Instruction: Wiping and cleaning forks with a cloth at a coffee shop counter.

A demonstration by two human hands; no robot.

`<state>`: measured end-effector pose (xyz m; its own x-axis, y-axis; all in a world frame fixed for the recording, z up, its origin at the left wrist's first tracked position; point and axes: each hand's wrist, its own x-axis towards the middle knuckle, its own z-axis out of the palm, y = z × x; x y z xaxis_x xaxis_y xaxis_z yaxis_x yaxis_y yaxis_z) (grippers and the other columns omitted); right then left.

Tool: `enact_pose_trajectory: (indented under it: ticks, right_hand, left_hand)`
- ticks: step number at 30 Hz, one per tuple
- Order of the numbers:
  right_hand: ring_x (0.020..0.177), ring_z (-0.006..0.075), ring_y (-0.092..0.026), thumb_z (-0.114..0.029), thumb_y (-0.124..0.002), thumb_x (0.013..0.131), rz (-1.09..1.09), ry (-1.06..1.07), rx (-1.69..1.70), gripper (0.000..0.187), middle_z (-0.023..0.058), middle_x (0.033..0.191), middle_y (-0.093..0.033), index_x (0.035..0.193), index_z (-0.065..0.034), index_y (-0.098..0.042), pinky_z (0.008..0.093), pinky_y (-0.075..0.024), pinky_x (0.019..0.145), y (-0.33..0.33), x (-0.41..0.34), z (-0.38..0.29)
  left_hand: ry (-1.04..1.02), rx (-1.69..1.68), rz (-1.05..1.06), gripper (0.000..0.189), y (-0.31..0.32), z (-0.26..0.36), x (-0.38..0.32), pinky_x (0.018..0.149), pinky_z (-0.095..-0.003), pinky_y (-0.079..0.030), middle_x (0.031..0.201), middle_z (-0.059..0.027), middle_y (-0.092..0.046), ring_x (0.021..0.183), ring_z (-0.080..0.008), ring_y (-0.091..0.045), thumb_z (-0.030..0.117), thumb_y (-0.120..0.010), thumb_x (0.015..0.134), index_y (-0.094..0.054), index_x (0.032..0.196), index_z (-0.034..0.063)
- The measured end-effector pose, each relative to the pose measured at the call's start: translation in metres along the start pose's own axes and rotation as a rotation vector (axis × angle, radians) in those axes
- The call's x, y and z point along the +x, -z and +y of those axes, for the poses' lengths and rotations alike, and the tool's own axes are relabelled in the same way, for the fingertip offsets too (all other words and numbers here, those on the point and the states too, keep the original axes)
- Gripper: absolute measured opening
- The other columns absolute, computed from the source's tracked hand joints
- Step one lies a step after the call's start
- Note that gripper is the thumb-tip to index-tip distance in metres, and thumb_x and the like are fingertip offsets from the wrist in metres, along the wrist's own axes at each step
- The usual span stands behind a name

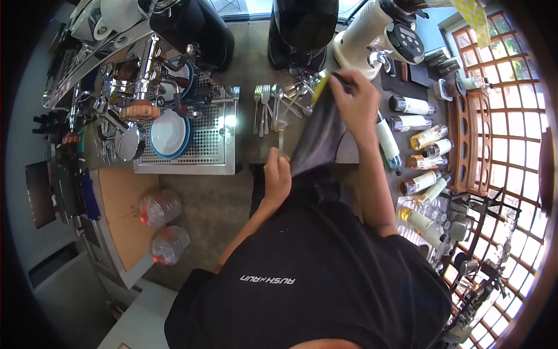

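My left hand [277,174] is closed around the lower end of a piece of cutlery [282,133], which points away from me. It looks like a spoon, though its head is blurred. A dark cloth [320,126] with a yellow edge stretches between my hands. My right hand [355,100] pinches its upper corner; its lower end meets my left fingers, and whether they grip it is hidden. Beyond, several forks [262,104] and a spoon [277,92] lie side by side on the counter [250,56]. A loose pile of cutlery [301,89] lies right of them, partly behind the cloth.
At left, an espresso machine [141,83] overhangs a perforated drip tray [209,139] holding blue-rimmed dishes [169,133]. A cream coffee grinder [362,39] stands at the back right. Several bottles [412,123] lie along the right side. Plastic jugs [161,207] are on the floor at left.
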<state>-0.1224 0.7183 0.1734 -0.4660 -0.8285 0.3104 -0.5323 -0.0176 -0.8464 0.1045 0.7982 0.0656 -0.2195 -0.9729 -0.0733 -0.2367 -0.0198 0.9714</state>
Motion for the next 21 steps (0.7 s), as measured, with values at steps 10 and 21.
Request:
enact_pose_trajectory:
  ticks: [10, 21]
  right_hand:
    - [0.083, 0.0289, -0.068, -0.006, -0.073, 0.086, -0.443, 0.073, 0.053, 0.032, 0.016, 0.107, -0.069, 0.117, -0.0019, -0.067, 0.0366, -0.0551, 0.076, -0.047, -0.054, 0.077]
    - [0.073, 0.0226, -0.064, -0.004, -0.079, 0.081, -0.463, -0.273, 0.082, 0.054, 0.0139, 0.102, -0.065, 0.129, -0.0019, -0.055, 0.0346, -0.0531, 0.071, 0.006, -0.147, 0.133]
  left_hand:
    - [-0.107, 0.386, 0.244, 0.014, -0.001, -0.057, 0.003, 0.085, -0.0512, -0.043, 0.101, -0.0224, -0.059, 0.098, -0.0434, -0.056, 0.007, -0.046, 0.098, -0.054, 0.104, -0.0031]
    - [-0.174, 0.541, -0.275, 0.012, 0.014, -0.093, 0.025, 0.078, -0.047, -0.046, 0.094, -0.0075, -0.07, 0.091, -0.0337, -0.061, 0.015, -0.056, 0.098, -0.064, 0.103, 0.0086]
